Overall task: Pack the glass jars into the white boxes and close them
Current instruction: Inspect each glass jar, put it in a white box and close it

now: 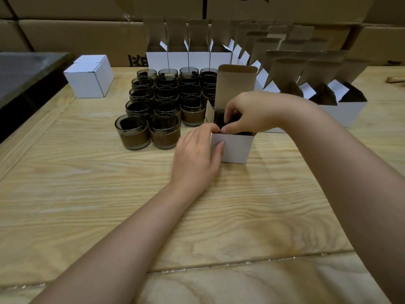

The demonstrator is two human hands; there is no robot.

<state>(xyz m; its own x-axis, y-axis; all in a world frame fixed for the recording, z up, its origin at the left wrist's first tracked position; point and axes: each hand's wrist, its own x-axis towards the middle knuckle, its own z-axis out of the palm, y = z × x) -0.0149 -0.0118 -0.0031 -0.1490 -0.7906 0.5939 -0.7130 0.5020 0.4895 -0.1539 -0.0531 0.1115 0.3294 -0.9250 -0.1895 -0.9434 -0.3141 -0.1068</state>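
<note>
The open white box (232,150) stands on the table just right of the block of jars, with its tall lid flap upright behind it. From my end its contents are mostly hidden. I see only a dark shape at the mouth, which I take for a jar (221,123), and I cannot make out its rim or how deep it sits. The right hand (252,113) has its fingers curled down into the opening, the tips pinching that dark jar. The left hand (197,154) holds the box at its near-left corner, thumb flat on the front face and fingers bent over the top edge. Just to the left, the glass jars (157,102) stand packed in rows, smoky glass with brown bands. The back rows blur together and I cannot count them. Behind them a row of open boxes (188,59) stands with flaps up. More open boxes (341,110) run along the right, the far ones dim. Closed boxes (87,77) sit at the left. The table (109,194) is pale grained wood, and brown cartons (76,36) wall the back. A small wooden thing (395,79) is cut off by the right edge.
</note>
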